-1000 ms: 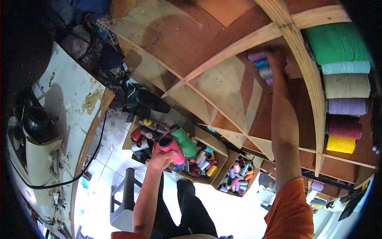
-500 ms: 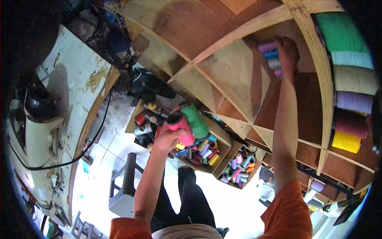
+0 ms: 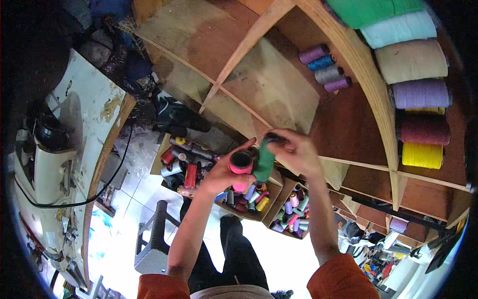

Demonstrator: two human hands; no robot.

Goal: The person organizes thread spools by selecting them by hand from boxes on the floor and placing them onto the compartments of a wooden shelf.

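Observation:
My left hand is wrapped round a pink thread cone with a dark open top, above a box of spools. Close beside it, my right hand grips the dark upper end of a green thread cone. The green cone's lower end is next to the pink one, by my left fingers. On the wooden shelf lie purple, blue, grey and lilac spools in a row.
Large cones, green, beige and yellow among them, line the right compartment. Below are two boxes of spools. A stool stands lower left, beside a worn white table and a machine.
My right hand has left the shelf spools and come down to the green cone, now gripping its top. The pink cone is more upright in my left hand. The view has shifted.

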